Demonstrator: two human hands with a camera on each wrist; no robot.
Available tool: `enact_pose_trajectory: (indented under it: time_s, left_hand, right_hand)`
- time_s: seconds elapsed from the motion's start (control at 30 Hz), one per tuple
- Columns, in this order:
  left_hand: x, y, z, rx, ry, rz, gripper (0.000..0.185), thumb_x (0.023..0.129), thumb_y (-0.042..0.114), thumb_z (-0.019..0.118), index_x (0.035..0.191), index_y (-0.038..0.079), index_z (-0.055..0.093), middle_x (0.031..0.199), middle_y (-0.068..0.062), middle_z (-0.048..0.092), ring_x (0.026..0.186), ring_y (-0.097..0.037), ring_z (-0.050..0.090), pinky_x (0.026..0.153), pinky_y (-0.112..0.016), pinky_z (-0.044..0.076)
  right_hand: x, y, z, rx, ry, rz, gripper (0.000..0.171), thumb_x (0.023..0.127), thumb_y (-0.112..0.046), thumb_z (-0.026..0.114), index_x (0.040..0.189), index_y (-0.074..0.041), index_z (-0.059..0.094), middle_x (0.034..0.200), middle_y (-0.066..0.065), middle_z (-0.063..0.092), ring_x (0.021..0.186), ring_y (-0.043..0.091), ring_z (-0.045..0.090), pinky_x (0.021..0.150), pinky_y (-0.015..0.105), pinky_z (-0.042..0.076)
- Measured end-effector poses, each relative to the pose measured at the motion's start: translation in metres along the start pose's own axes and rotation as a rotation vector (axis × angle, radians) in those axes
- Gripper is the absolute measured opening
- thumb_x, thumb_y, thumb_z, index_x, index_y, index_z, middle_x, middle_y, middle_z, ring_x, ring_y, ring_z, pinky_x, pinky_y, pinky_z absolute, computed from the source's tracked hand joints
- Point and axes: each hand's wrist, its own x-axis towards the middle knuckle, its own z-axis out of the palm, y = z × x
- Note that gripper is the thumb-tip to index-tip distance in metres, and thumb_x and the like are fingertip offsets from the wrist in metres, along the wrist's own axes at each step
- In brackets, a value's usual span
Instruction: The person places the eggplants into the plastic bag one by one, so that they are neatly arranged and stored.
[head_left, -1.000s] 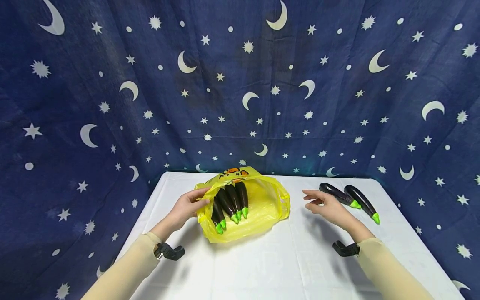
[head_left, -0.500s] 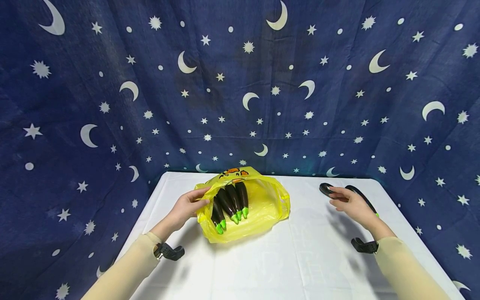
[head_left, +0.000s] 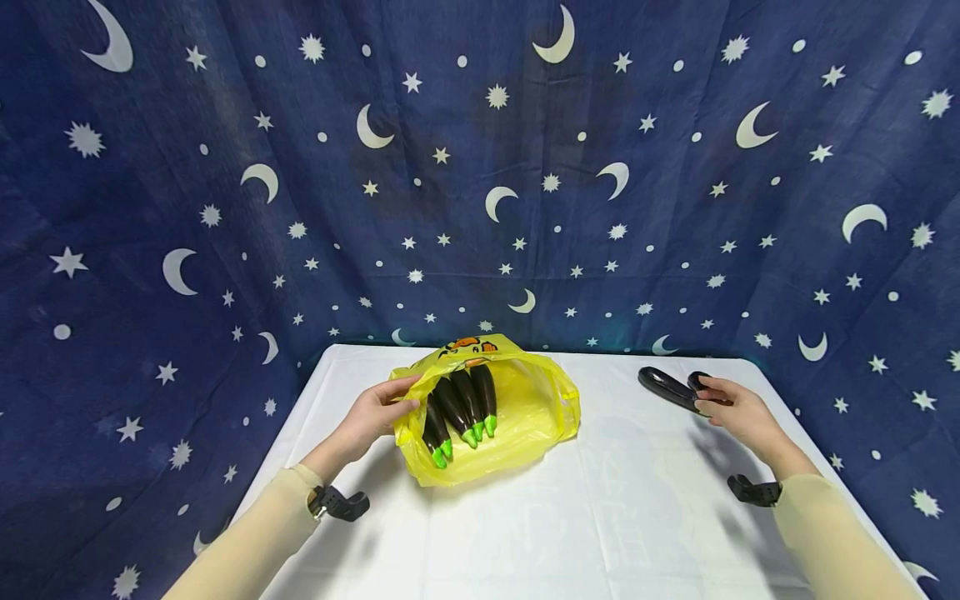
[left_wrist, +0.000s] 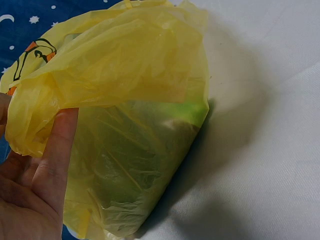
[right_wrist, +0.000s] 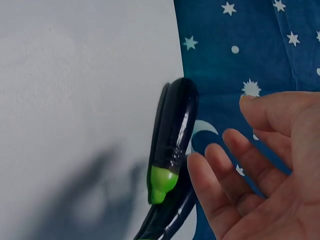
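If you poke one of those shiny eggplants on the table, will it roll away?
Probably a little. The eggplant is long and rounded, so a sideways push would likely roll it, though its slight curve should stop it soon. Its glossy skin looks slippery, so the right hand may need a firm hold. It appears stiff, unlike the floppy yellow bag.

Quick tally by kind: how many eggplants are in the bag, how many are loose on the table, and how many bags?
Eggplants inside the yellow bag: 4
Eggplants loose on the table by the right hand: 2
Yellow bags, mouth held by the left hand: 1
Total: 7
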Motion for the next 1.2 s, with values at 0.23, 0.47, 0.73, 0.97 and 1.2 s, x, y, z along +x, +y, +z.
enact_pose_trajectory:
  time_s: [0.23, 0.47, 0.73, 0.97, 1.2]
  left_hand:
    - [0.000, -0.001, 0.000, -0.001, 0.006, -0.003, 0.054, 0.097, 0.014, 0.071, 0.148, 0.011, 0.056, 0.140, -0.016, 0.059, 0.102, -0.021, 0.068, 0.078, -0.040, 0.061]
    - [0.000, -0.002, -0.002, 0.004, 0.004, -0.004, 0.054, 0.097, 0.016, 0.072, 0.148, 0.011, 0.056, 0.141, -0.016, 0.058, 0.102, -0.022, 0.068, 0.078, -0.039, 0.061]
    - [-0.002, 0.000, 0.000, -0.005, 0.006, -0.004, 0.054, 0.097, 0.014, 0.071, 0.148, 0.011, 0.056, 0.141, -0.017, 0.059, 0.101, -0.021, 0.069, 0.077, -0.039, 0.061]
    - [-0.002, 0.001, 0.000, 0.002, 0.007, -0.007, 0.053, 0.097, 0.014, 0.071, 0.148, 0.012, 0.056, 0.141, -0.016, 0.059, 0.103, -0.021, 0.068, 0.078, -0.040, 0.061]
    - [-0.002, 0.002, 0.001, -0.001, 0.003, -0.002, 0.053, 0.098, 0.014, 0.070, 0.149, 0.011, 0.055, 0.140, -0.016, 0.059, 0.102, -0.022, 0.068, 0.078, -0.040, 0.061]
  right_hand:
    - [0.000, 0.009, -0.011, -0.134, 0.103, 0.032, 0.063, 0.104, -0.023, 0.059, 0.149, 0.014, 0.036, 0.136, 0.038, 0.052, 0.118, 0.045, 0.054, 0.069, 0.015, 0.047]
    - [0.002, 0.021, -0.021, -0.146, 0.145, 0.123, 0.064, 0.103, -0.020, 0.058, 0.151, 0.015, 0.032, 0.141, 0.042, 0.044, 0.125, 0.057, 0.044, 0.088, 0.051, 0.052]
    - [0.006, 0.038, -0.025, -0.147, 0.164, 0.250, 0.066, 0.100, -0.017, 0.056, 0.152, 0.014, 0.029, 0.144, 0.044, 0.036, 0.129, 0.061, 0.037, 0.099, 0.070, 0.039]
    - [0.011, 0.053, -0.024, -0.158, 0.174, 0.305, 0.066, 0.100, -0.018, 0.056, 0.152, 0.013, 0.030, 0.146, 0.044, 0.034, 0.131, 0.061, 0.035, 0.102, 0.070, 0.036]
    - [0.014, 0.060, -0.015, -0.120, 0.164, 0.374, 0.071, 0.102, -0.020, 0.050, 0.158, 0.008, 0.016, 0.156, 0.041, 0.016, 0.142, 0.062, 0.017, 0.110, 0.072, 0.023]
